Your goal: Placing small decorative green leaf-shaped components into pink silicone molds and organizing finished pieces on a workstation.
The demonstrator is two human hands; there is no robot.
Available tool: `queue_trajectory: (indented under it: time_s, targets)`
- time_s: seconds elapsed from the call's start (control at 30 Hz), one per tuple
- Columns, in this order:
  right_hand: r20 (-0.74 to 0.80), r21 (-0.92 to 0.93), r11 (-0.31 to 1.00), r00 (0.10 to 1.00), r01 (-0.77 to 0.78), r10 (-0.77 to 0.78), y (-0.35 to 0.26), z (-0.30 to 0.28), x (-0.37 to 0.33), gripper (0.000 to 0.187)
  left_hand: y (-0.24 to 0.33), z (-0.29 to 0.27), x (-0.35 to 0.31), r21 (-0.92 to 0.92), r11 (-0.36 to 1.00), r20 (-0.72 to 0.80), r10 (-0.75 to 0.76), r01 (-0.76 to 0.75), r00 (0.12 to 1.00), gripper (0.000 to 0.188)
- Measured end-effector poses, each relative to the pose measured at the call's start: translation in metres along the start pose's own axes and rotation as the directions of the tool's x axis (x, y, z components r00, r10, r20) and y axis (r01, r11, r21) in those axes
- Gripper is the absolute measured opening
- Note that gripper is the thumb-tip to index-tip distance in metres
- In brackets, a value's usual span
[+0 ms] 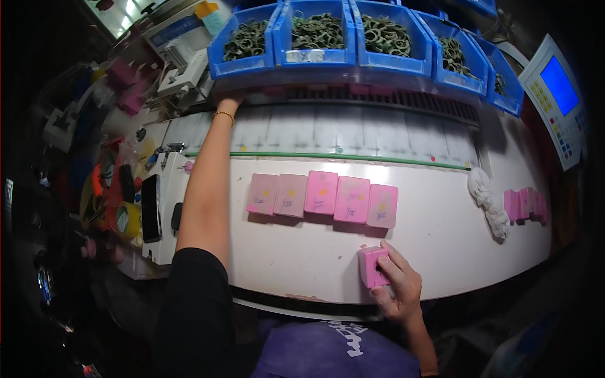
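Near the front edge of the white table, my right hand (398,286) grips a thick pink block (370,268) from its right side. The thumb and fingers are on the block, and a dark round spot shows on its face near the fingertips. My left arm stretches far forward, and my left hand (230,101) reaches under the blue bins at the far side; its fingers are hidden there. Between the hands lies a slightly uneven row of several pink blocks (321,193), some greyish, each with a yellow mark and handwriting on top.
Blue bins (318,57) full of greenish ring-shaped pieces stand along the back, above a dark slotted rack (416,103). A white cloth (488,205) and more pink blocks (526,205) lie at right, below a control panel (558,94). A phone (151,208) and yellow tape (129,219) sit left.
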State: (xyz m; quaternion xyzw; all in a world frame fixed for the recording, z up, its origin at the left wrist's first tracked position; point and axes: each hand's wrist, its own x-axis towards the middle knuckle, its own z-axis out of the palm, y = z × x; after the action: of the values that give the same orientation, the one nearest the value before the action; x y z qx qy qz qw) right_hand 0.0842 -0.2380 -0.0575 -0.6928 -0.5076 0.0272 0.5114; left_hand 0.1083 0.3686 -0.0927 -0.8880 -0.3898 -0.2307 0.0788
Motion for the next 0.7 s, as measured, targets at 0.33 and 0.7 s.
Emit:
queue_trajectory:
  time_s: [0.33, 0.7]
  targets:
    - [-0.017, 0.033, 0.998, 0.998, -0.052, 0.053, 0.003, -0.001, 0.0, 0.056, -0.008, -0.007, -0.012, -0.013, 0.984, -0.006, 0.177, -0.177, 0.984, 0.035]
    - [-0.041, 0.201, 0.971, 0.99, -0.126, 0.136, 0.007, -0.001, -0.011, 0.073, 0.118, -0.233, -0.252, -0.826, 0.564, 0.216, 0.345, -0.018, 0.914, 0.057]
